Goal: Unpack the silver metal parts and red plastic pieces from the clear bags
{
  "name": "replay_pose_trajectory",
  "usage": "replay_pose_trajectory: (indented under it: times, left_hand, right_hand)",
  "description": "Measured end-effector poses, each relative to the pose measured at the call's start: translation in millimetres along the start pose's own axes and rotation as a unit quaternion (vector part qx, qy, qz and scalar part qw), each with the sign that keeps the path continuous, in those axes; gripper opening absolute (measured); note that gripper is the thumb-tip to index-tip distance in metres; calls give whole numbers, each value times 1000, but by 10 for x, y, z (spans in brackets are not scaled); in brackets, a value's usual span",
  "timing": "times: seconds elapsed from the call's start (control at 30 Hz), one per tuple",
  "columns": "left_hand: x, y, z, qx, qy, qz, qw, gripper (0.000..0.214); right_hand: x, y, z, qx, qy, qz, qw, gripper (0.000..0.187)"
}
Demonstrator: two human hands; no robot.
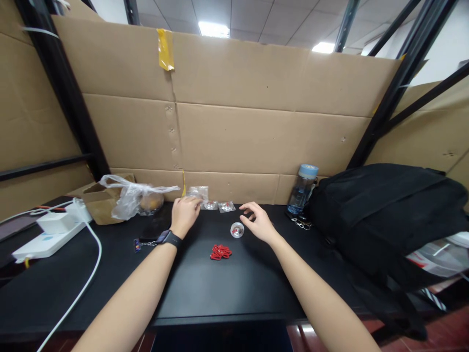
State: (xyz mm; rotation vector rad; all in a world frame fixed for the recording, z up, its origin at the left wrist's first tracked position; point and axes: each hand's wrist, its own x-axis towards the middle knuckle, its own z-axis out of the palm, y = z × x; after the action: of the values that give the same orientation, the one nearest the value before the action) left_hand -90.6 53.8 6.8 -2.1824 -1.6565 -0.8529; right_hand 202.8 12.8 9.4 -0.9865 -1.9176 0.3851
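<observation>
My left hand [185, 215], with a dark watch [169, 238] on its wrist, is at the back of the black table, over the near left edge of a clear plastic bag [199, 191]. Its fingers bend forward and their tips are hidden, so a grip on the bag cannot be made out. To the right, my right hand [259, 222] is open, thumb and fingers apart and curved, with nothing between them. Just left of its thumb lies a small round clear disc [237, 230] with a bit of red. Closer to me rests a bunch of red cord [221, 252].
Two small clear packets [226, 207] lie along the cardboard wall [234, 142]. On the left are a tied plastic bag [128, 198], a cardboard box [98, 203], a white power strip [47, 239] and its cable. A water bottle [301, 190] and black backpack [388, 215] occupy the right.
</observation>
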Motion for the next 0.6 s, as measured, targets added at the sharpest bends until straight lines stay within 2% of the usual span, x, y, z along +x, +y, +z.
replay_pose_trajectory:
  times: [0.07, 0.13, 0.23, 0.37, 0.6]
  left_hand:
    - [-11, -161, 46, 33, -14, -47, 998, 34]
    - [-28, -256, 120, 51, -53, -71, 995, 36]
    - [-46, -305, 241, 54, -110, -70, 990, 43]
    - [-44, -325, 350, 40, -144, -60, 987, 57]
    - [-48, -365, 407, 48, -179, -66, 980, 42]
  right_hand:
    - [-10, 25, 7, -25, -23, -6, 999, 22]
    - [-32, 48, 29, -44, -56, -10, 997, 22]
    - [-76, 89, 85, -64, -109, -28, 992, 28]
    - [-112, 163, 161, -100, -154, -24, 983, 41]
    - [-97, 186, 151, -120, -185, -18, 975, 33]
